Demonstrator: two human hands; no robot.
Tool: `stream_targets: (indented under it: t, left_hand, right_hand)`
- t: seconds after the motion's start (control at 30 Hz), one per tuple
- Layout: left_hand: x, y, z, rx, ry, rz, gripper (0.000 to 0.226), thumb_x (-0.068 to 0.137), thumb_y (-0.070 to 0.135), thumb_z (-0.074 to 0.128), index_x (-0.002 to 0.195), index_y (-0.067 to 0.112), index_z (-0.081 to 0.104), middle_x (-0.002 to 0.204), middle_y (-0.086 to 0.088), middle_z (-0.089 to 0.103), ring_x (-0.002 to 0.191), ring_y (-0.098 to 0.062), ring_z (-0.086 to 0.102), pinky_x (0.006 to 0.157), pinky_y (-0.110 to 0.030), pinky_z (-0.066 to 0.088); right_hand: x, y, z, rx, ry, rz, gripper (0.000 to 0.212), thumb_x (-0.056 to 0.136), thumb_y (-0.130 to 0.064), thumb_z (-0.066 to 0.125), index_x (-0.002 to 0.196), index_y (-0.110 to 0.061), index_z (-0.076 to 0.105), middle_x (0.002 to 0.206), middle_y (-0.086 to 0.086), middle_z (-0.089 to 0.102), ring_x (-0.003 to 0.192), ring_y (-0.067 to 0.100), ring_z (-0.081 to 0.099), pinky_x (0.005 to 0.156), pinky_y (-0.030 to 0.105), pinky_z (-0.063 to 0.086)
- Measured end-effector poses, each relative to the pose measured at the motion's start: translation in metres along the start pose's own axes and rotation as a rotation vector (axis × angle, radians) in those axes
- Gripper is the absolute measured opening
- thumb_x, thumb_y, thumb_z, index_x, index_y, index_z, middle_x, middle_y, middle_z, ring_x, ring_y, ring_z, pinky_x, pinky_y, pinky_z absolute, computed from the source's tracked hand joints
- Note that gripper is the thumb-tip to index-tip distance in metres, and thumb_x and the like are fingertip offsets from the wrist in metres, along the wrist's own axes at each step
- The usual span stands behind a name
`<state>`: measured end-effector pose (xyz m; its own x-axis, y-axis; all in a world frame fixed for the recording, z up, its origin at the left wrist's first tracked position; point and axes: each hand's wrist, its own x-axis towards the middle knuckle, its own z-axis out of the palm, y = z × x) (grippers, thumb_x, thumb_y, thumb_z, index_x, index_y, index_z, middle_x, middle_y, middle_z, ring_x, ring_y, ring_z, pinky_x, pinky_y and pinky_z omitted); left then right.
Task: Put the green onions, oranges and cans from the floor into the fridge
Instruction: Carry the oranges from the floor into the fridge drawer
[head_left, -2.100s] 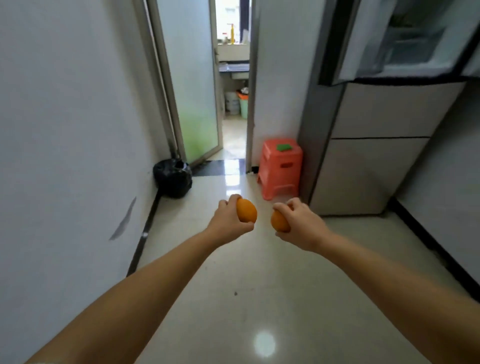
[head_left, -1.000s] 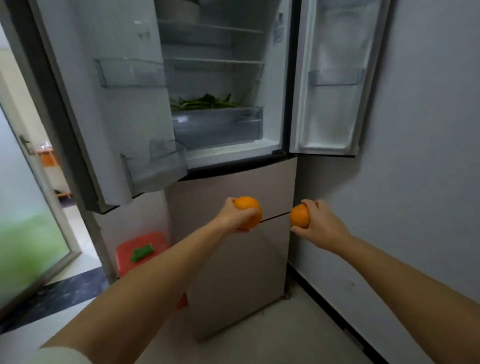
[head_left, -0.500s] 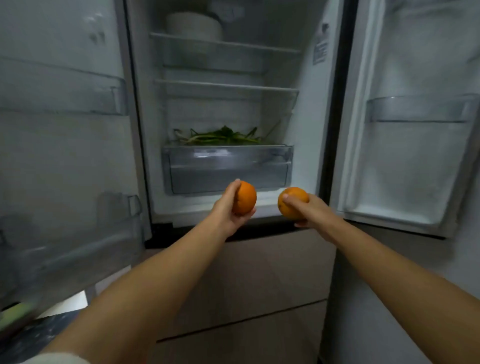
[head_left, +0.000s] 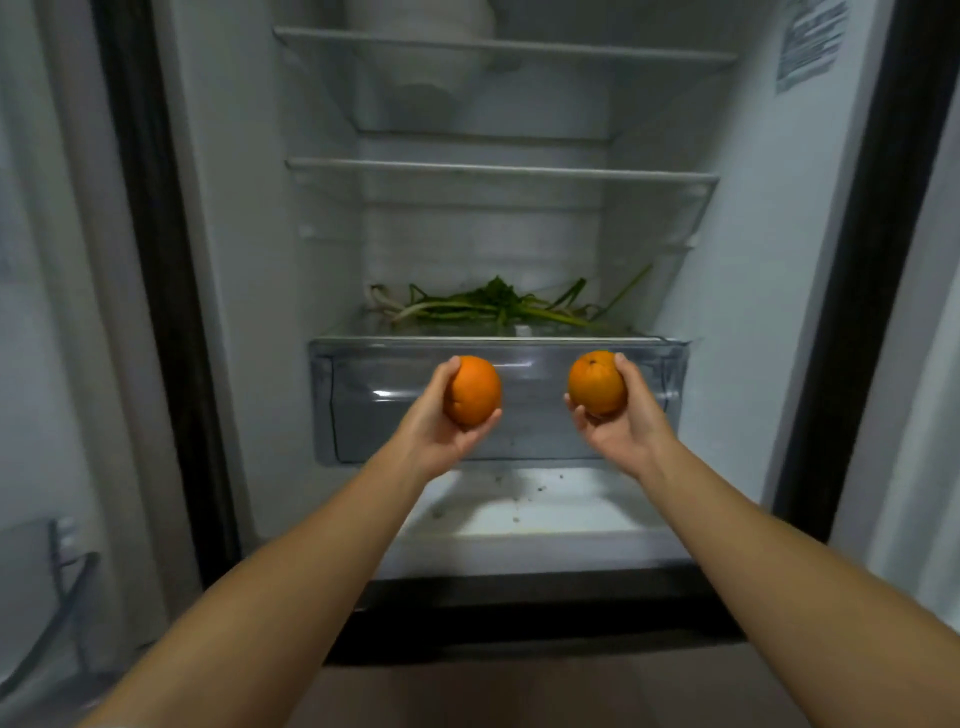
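Observation:
The fridge (head_left: 748, 291) stands open right in front of me. My left hand (head_left: 434, 423) grips one orange (head_left: 474, 391) and my right hand (head_left: 626, 423) grips a second orange (head_left: 596, 382). Both are held up in front of the clear drawer (head_left: 530, 441), just outside it. A bunch of green onions (head_left: 493, 306) lies on the glass cover above that drawer. No cans are in view.
Two glass shelves (head_left: 498, 169) sit above the onions, and a white container (head_left: 421, 21) stands on the top one. The open left door (head_left: 62, 364) with its bin and the open right door (head_left: 919, 364) flank the opening. Crumbs dot the fridge floor (head_left: 524, 514).
I turned from the hallway to the fridge and came close. Both hands rose and reached forward with the oranges, now spread wider apart in front of the drawer.

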<state>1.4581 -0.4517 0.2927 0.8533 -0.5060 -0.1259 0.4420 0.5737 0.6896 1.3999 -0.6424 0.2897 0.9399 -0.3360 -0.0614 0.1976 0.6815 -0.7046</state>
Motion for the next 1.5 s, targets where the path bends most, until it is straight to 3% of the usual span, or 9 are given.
stream_targets:
  t: [0.07, 0.27, 0.67, 0.87, 1.0, 1.13, 1.27, 1.37, 1.5]
  left_hand:
    - [0.019, 0.009, -0.004, -0.016, -0.015, -0.009, 0.044, 0.085, 0.04, 0.063, 0.12, 0.016, 0.052, 0.125, -0.016, 0.053, 0.099, -0.03, 0.06, 0.054, -0.034, 0.06]
    - [0.039, 0.026, 0.0, -0.08, -0.053, 0.028, 0.036, 0.086, 0.042, 0.061, 0.108, 0.014, 0.053, 0.111, -0.016, 0.057, 0.093, -0.029, 0.062, 0.054, -0.028, 0.059]
    - [-0.043, -0.002, 0.022, 0.0, 0.006, 0.183, 0.029, 0.087, 0.042, 0.06, 0.105, 0.02, 0.055, 0.11, -0.011, 0.057, 0.096, -0.028, 0.06, 0.05, -0.024, 0.055]
    - [-0.09, -0.017, 0.019, 0.06, -0.029, 0.196, 0.029, 0.087, 0.044, 0.057, 0.109, 0.026, 0.054, 0.119, -0.009, 0.057, 0.092, -0.027, 0.063, 0.05, -0.022, 0.054]
    - [-0.111, -0.024, 0.016, 0.097, -0.036, 0.18, 0.035, 0.088, 0.044, 0.055, 0.117, 0.025, 0.05, 0.127, -0.01, 0.056, 0.092, -0.027, 0.064, 0.05, -0.021, 0.054]
    - [-0.13, -0.018, 0.012, 0.341, -0.053, 0.093, 0.045, 0.087, 0.045, 0.055, 0.126, 0.025, 0.047, 0.13, -0.016, 0.059, 0.087, -0.027, 0.067, 0.048, -0.021, 0.051]
    - [-0.148, -0.005, 0.031, 0.82, -0.058, 0.092, 0.038, 0.077, 0.044, 0.059, 0.11, 0.025, 0.055, 0.118, -0.016, 0.061, 0.085, -0.026, 0.066, 0.044, -0.023, 0.049]
    - [-0.147, 0.022, 0.068, 0.877, -0.053, 0.29, 0.012, 0.089, 0.039, 0.052, 0.095, 0.029, 0.055, 0.096, -0.003, 0.062, 0.071, -0.015, 0.065, 0.043, -0.02, 0.049]
    - [-0.106, 0.075, 0.115, 1.221, 0.008, 0.536, 0.028, 0.088, 0.043, 0.058, 0.107, 0.023, 0.052, 0.102, -0.001, 0.056, 0.082, -0.013, 0.064, 0.046, -0.021, 0.052]
  right_hand:
    - [0.022, -0.004, 0.004, 0.063, -0.02, 0.014, 0.034, 0.089, -0.044, 0.056, 0.101, -0.012, 0.053, 0.106, 0.014, 0.054, 0.077, 0.024, 0.057, 0.043, 0.017, 0.049]
    - [0.048, -0.014, 0.008, 0.209, -0.07, 0.018, 0.041, 0.085, -0.045, 0.058, 0.107, -0.01, 0.052, 0.103, 0.015, 0.054, 0.075, 0.025, 0.057, 0.046, 0.016, 0.046]
    - [-0.035, -0.037, -0.011, -0.043, -0.175, 0.007, 0.033, 0.089, -0.046, 0.051, 0.101, -0.015, 0.055, 0.095, 0.011, 0.06, 0.073, 0.023, 0.059, 0.044, 0.015, 0.043]
    - [-0.08, -0.044, -0.031, -0.141, -0.236, 0.012, 0.036, 0.086, -0.046, 0.053, 0.108, -0.019, 0.057, 0.11, 0.013, 0.063, 0.074, 0.022, 0.06, 0.045, 0.017, 0.043]
    - [-0.104, -0.048, -0.04, -0.204, -0.317, 0.039, 0.056, 0.067, -0.047, 0.065, 0.113, -0.017, 0.057, 0.109, 0.016, 0.068, 0.069, 0.02, 0.064, 0.045, 0.016, 0.043]
    - [-0.119, -0.065, -0.052, -0.43, -0.459, 0.11, 0.078, 0.049, -0.052, 0.083, 0.114, -0.018, 0.057, 0.114, 0.019, 0.068, 0.068, 0.02, 0.067, 0.046, 0.019, 0.046]
    - [-0.124, -0.087, -0.037, -0.612, -0.565, 0.035, 0.098, 0.035, -0.06, 0.087, 0.118, -0.018, 0.056, 0.102, 0.013, 0.072, 0.068, 0.018, 0.069, 0.049, 0.022, 0.05]
    - [-0.115, -0.103, 0.005, -0.642, -0.598, -0.081, 0.085, 0.038, -0.067, 0.081, 0.109, -0.023, 0.063, 0.097, 0.01, 0.073, 0.066, 0.016, 0.069, 0.048, 0.02, 0.05]
    - [-0.078, -0.115, 0.067, -1.022, -0.489, -0.357, 0.032, 0.084, -0.05, 0.054, 0.103, -0.025, 0.057, 0.094, 0.0, 0.065, 0.07, 0.009, 0.066, 0.055, 0.023, 0.05]
